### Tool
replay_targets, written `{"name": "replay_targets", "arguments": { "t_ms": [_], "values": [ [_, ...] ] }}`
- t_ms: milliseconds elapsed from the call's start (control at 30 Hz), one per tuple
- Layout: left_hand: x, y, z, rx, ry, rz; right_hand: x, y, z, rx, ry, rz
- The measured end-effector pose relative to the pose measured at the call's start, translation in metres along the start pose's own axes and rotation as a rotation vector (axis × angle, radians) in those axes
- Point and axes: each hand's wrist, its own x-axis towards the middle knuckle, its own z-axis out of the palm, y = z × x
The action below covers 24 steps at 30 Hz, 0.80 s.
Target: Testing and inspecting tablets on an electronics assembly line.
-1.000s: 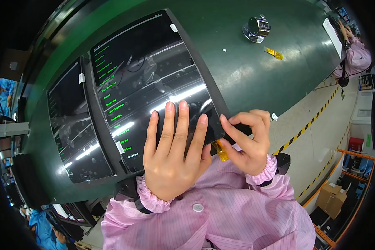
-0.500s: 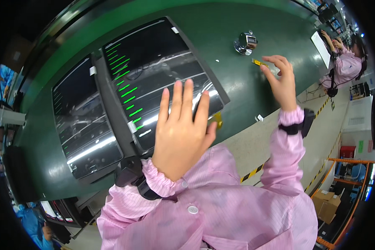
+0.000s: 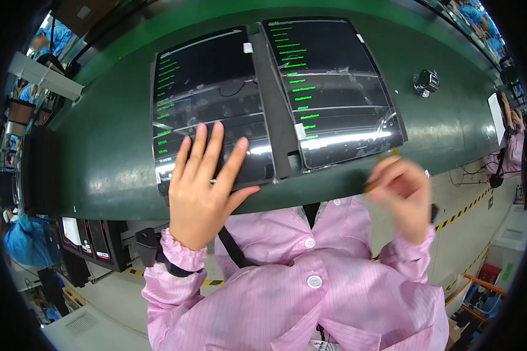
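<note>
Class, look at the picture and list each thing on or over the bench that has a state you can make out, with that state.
Left tablet: face up, screen lit with green lines
Right tablet: face up, screen lit
Left hand: fingers spread over left tablet
Right hand: fingers curled, blurred; grip unclear
Metal counter: on the bench, untouched

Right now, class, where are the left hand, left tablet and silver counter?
Left hand (image 3: pixel 199 202), head view: back of hand.
Left tablet (image 3: pixel 211 100), head view: screen's visible middle.
Silver counter (image 3: pixel 429 81), head view: round body.
</note>
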Motion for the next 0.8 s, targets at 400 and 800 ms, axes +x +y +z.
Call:
{"name": "replay_targets", "arguments": {
  "t_ms": [400,800],
  "values": [
    [-0.017,0.011,-0.002,-0.125,-0.029,0.041,-0.016,0.029,0.088,0.377,-0.295,0.528],
    [-0.023,0.014,0.004,-0.101,0.024,0.046,-0.012,0.03,0.096,0.404,-0.312,0.618]
  ]
}}
